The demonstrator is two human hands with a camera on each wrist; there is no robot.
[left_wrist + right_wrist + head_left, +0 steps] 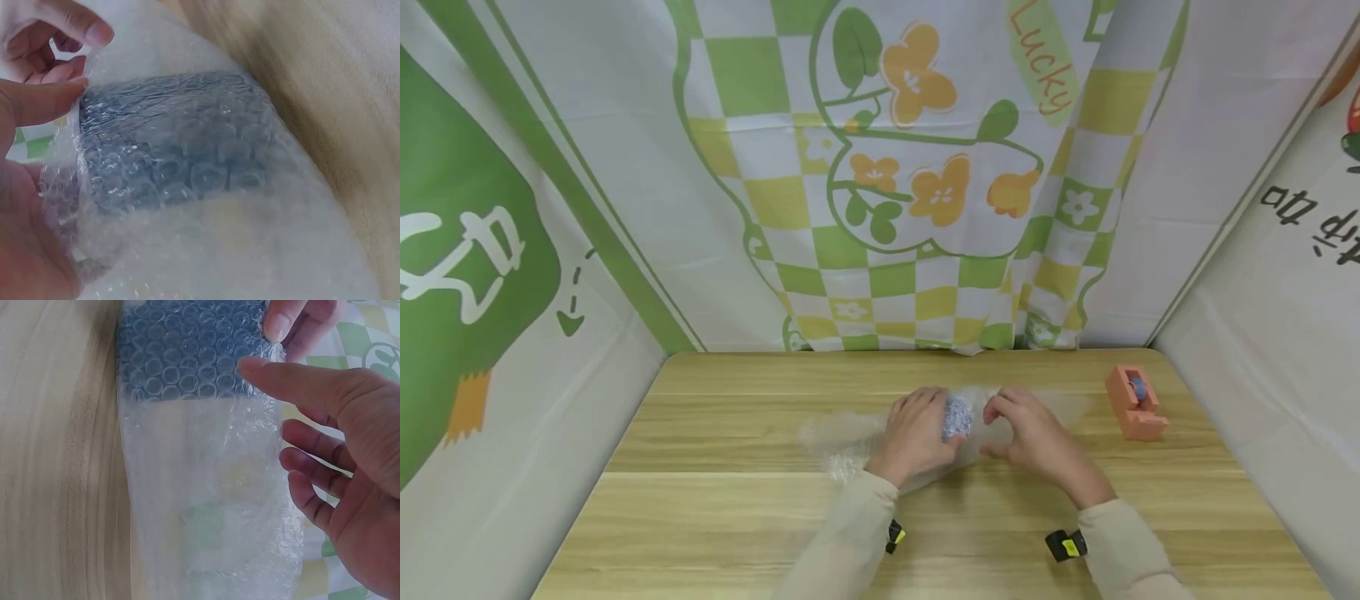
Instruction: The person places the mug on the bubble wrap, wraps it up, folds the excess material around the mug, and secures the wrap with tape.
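A flat, blue-grey rectangular thing (187, 353) lies inside a layer of clear bubble wrap (206, 487); its kind is blurred by the bubbles. My left hand (917, 429) grips the wrapped thing along its edge, thumb on the near face and the other fingers behind the wrap. Opposite it, my right hand (1026, 429) holds the same edge of the bubble wrap, its thumb tip laid over the face beside the dark rectangle and its fingers bent at the edge. Loose wrap spreads out to both sides of the hands in the head view.
On the wooden table (715, 533), a coral tape dispenser (1138, 408) with a blue roll stands at the back right. A patterned curtain (917, 292) hangs behind the table's far edge, with printed cloth walls at both sides. Black camera mounts (1066, 546) sit at the wrists.
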